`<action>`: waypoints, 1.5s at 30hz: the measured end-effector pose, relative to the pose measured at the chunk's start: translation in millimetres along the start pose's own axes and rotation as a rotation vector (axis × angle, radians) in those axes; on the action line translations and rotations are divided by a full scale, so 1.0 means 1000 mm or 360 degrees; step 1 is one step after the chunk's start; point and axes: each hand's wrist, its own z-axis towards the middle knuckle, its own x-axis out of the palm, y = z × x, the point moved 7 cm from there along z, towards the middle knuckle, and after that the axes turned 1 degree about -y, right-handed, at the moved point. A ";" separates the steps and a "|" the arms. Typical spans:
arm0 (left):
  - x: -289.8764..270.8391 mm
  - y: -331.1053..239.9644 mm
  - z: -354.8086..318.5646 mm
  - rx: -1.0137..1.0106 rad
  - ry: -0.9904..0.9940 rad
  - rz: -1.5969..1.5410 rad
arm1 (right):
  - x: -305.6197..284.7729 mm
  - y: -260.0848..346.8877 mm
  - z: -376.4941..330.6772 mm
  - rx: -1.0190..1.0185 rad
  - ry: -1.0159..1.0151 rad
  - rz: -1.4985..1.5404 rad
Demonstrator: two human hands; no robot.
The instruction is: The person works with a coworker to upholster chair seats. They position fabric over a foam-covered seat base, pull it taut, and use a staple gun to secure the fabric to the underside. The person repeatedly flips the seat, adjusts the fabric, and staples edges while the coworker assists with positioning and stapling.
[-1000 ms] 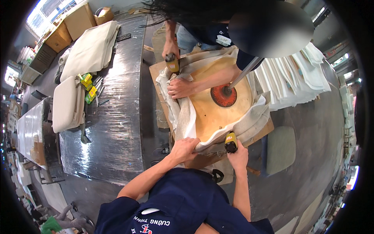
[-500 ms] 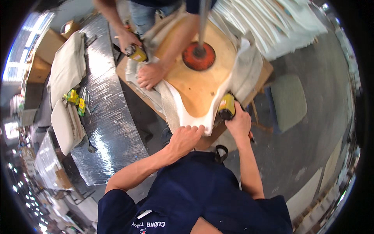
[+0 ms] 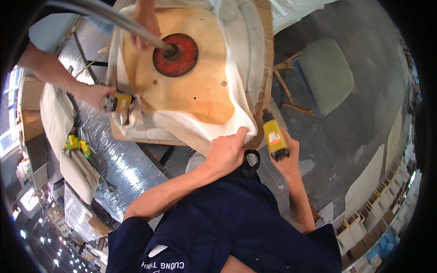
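Observation:
A curved plywood seat panel (image 3: 200, 98) lies on a cardboard-edged table, with white padding (image 3: 248, 122) and beige fabric (image 3: 173, 125) around its rim. My left hand (image 3: 226, 152) is closed on the padding at the near corner, thumb on top. In my right hand (image 3: 290, 159) is a yellow staple gun (image 3: 273, 135), held just right of that corner and apart from it. A round red press pad (image 3: 187, 57) on a metal rod bears on the plywood. At the far left, a co-worker's hand (image 3: 93, 94) holds another yellow staple gun (image 3: 121, 101) at the panel's edge.
A green-cushioned chair (image 3: 325, 77) with wooden legs is on the floor at right. On the left, a film-wrapped table (image 3: 114, 159) bears beige cushions (image 3: 75, 175) and small yellow-green packets (image 3: 77, 144). White padded pieces (image 3: 296, 10) are stacked at the far right.
The panel has turned and shifted left and nearer in view. My staple gun has moved back from the edge and tilted. The co-worker's staple gun has moved down and left, to the panel's edge.

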 end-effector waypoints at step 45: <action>-0.075 0.070 0.087 0.0743 0.0048 0.0516 | 0.048 0.057 0.074 0.0179 0.0999 -0.0996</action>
